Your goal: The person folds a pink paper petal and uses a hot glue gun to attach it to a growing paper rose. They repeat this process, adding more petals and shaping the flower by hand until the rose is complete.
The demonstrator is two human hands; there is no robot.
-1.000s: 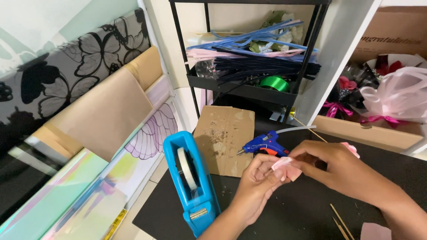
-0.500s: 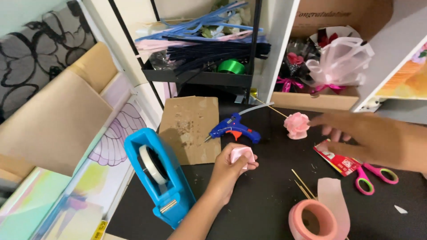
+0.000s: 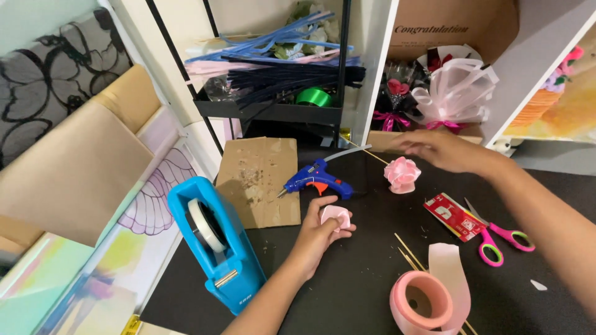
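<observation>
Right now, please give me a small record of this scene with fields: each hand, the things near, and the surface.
left hand: holds a small pink ribbon piece
right hand: open, above the pink ribbon rose
near: blue glue gun, cardboard sheet, blue tape dispenser, pink ribbon roll, pink scissors
surface: black mat

My hands no longer work together on one piece: a second ago both pinched a small pink ribbon bud, and now only my left hand [image 3: 320, 232] holds the ribbon bud [image 3: 336, 215], while my right hand [image 3: 437, 149] has pulled away and hovers above the finished pink ribbon rose [image 3: 401, 174], which lies on the black mat [image 3: 347, 273] beside the glue gun [image 3: 318, 181].
</observation>
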